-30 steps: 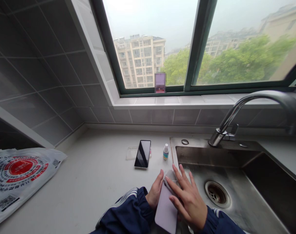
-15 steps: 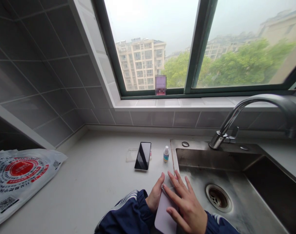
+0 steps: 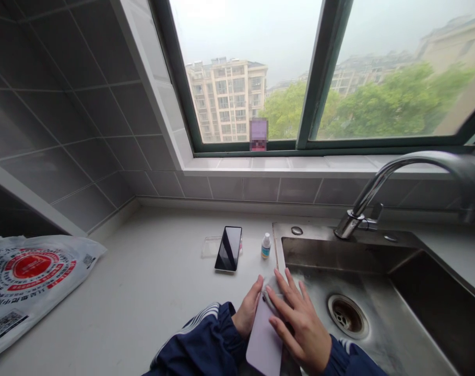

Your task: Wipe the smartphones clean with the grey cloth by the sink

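Observation:
A lilac phone point(image 3: 264, 334) lies back up at the bottom middle, its dark lower part cut off by the frame. My left hand point(image 3: 248, 309) is closed on its left edge, thumb up along the side. Across its upper right lies my right hand point(image 3: 302, 324), fingers spread and resting on or just over the back. Under those fingertips, the top end is partly hidden; something pale and greyish shows there, but I cannot make out what. A black-screened phone point(image 3: 228, 249) rests on the counter beyond, over a clear case point(image 3: 210, 247). A small white-capped bottle point(image 3: 265, 246) stands right of it.
A steel sink point(image 3: 278, 232) with a drain point(image 3: 347, 316) takes up the right side, under a chrome faucet point(image 3: 365, 196). A white plastic bag point(image 3: 61, 284) with red print lies at the left on the white counter point(image 3: 143, 292). Behind is a window.
My right hand has slid slightly up along the lilac phone, baring more of its back near the top. My left hand keeps its hold. The whole view has shifted a little.

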Demonstrator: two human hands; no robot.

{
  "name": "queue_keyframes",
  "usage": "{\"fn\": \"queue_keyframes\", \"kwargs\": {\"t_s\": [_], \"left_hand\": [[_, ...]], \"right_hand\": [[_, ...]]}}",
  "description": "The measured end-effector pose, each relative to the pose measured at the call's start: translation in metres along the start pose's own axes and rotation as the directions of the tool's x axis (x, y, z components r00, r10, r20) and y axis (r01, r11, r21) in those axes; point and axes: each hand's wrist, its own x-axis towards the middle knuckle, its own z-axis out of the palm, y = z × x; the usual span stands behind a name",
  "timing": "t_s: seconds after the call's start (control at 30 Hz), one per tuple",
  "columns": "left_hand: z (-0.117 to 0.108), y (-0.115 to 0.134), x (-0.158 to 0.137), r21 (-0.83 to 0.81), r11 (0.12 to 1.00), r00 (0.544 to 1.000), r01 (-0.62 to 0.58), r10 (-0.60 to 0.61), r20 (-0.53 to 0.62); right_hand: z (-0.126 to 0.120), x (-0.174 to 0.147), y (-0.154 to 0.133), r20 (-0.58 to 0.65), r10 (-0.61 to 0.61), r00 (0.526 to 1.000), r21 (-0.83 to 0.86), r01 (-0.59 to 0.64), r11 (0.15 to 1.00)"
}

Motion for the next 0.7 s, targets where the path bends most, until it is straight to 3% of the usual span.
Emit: {"fn": "queue_keyframes", "kwargs": {"t_s": [0.2, 0.33, 0.4, 0.53, 0.7], "left_hand": [[-0.006, -0.002, 0.001, -0.05, 0.998, 0.996, 0.024, -0.028, -0.086], [-0.005, 0.0, 0.001, -0.055, 0.996, 0.997, 0.071, -0.072, -0.006], [-0.003, 0.002, 0.0, -0.019, 0.996, 0.996, 0.083, -0.083, 0.023], [0.001, 0.003, -0.002, 0.056, 0.995, 0.996, 0.084, -0.085, 0.006], [-0.005, -0.003, -0.002, 0.075, 0.997, 1.0, 0.023, -0.024, 0.012]], "right_hand": [[-0.006, 0.001, -0.013, 0.003, -0.145, 0.989, 0.113, 0.144, 0.983], [-0.005, 0.001, -0.005, 0.053, -0.104, 0.993, 0.049, 0.102, 0.994], [-0.002, 0.0, 0.002, 0.019, -0.062, 0.998, 0.014, 0.062, 0.998], [0.002, -0.001, 0.008, -0.01, -0.023, 1.0, 0.011, 0.023, 1.0], [-0.003, 0.001, -0.002, 0.057, -0.149, 0.987, 0.03, 0.147, 0.989]]}}
